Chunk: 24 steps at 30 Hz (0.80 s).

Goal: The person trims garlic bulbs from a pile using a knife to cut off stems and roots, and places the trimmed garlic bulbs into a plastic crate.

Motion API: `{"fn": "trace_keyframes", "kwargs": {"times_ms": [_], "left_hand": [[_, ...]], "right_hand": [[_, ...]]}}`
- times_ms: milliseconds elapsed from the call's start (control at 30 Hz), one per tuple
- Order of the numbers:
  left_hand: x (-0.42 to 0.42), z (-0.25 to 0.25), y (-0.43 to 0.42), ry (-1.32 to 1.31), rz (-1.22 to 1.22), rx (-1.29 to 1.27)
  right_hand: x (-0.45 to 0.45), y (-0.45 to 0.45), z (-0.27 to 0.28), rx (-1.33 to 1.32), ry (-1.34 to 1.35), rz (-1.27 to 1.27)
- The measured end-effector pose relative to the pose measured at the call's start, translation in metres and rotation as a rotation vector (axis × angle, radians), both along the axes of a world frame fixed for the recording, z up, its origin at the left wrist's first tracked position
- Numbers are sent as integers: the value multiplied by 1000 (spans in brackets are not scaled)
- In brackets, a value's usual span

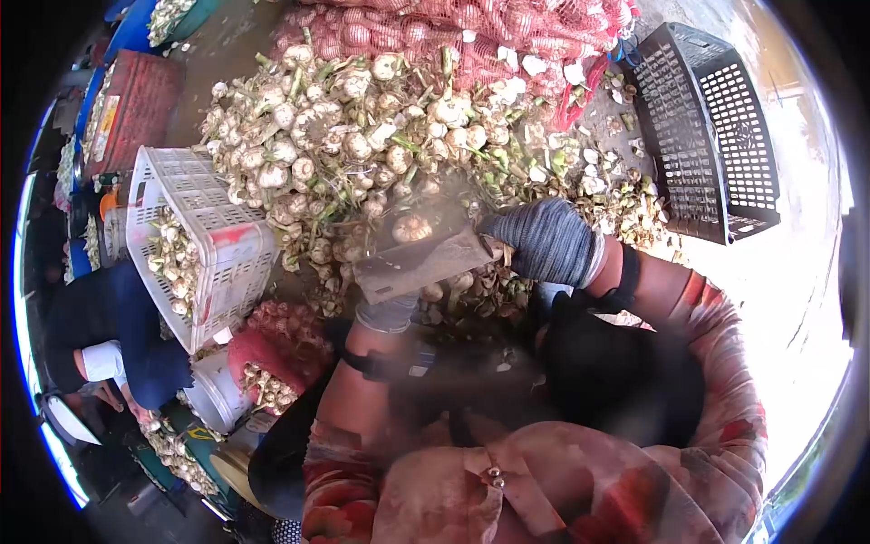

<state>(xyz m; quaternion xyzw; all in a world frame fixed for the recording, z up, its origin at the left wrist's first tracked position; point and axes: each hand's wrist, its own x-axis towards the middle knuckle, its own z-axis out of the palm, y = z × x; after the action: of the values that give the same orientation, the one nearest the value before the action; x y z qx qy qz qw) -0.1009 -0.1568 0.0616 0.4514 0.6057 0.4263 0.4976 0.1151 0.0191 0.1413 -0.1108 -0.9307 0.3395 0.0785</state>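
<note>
My right hand (550, 240), in a grey striped knitted glove, is closed round the handle of a broad-bladed cleaver (421, 265). The dull, stained blade points left and lies across in front of my left hand (388, 314). Of that hand only the gloved wrist and heel show; its fingers are hidden behind the blade. Just beyond the blade's upper edge is a garlic bulb (412, 228), slightly blurred; whether my left fingers touch it I cannot tell. A large heap of garlic bulbs (317, 127) with stalks spreads out in front of both hands.
Left of the heap stands a white plastic crate (240, 240) holding garlic. A red mesh sack (281, 340) and a white bucket (217, 390) sit nearer. Full red mesh sacks (408, 32) lie behind the heap. At right is a black crate (684, 136). Another person (118, 335) works at far left.
</note>
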Motion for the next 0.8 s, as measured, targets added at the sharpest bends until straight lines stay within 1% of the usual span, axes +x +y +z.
{"fn": "trace_keyframes", "kwargs": {"times_ms": [67,133,200,267,333,367,400,433,467,500,533,600,633,667,700,733,800], "left_hand": [[2,-4,-1,21,-5,-2],[6,-5,-2,62,7,2],[8,-7,-4,130,35,25],[12,-10,-6,216,71,63],[16,-12,-11,361,79,105],[13,-3,-13,566,-78,51],[27,28,-8,266,104,-88],[40,60,-3,-32,338,-182],[38,68,-8,130,393,-48],[30,76,-10,290,442,88],[-5,87,-20,45,521,162],[-77,111,-40,-460,671,346],[-111,140,-45,-727,494,655],[-140,157,-55,-770,478,742],[-139,186,-49,-648,1048,691],[-150,181,-45,-642,1046,691],[-183,154,-20,-311,1115,565]], "right_hand": [[2,-3,-4,-6,-13,-10],[0,-7,-13,9,-144,-19],[2,-7,-25,13,-89,-27],[4,-6,-31,46,-242,-51],[5,-6,-40,64,-230,-25],[6,-8,-49,55,-254,-29],[7,-7,-57,47,-278,-36],[10,1,-64,60,-458,-78],[17,13,-77,21,-487,-225],[33,27,-86,69,-419,-244],[44,37,-101,39,-456,-329],[57,48,-101,51,-543,-413],[58,49,-97,19,-536,-475],[58,48,-90,-14,-528,-537],[57,48,-83,-70,-496,-564],[56,47,-85,-76,-471,-571],[52,46,-93,-132,-395,-593]]}}
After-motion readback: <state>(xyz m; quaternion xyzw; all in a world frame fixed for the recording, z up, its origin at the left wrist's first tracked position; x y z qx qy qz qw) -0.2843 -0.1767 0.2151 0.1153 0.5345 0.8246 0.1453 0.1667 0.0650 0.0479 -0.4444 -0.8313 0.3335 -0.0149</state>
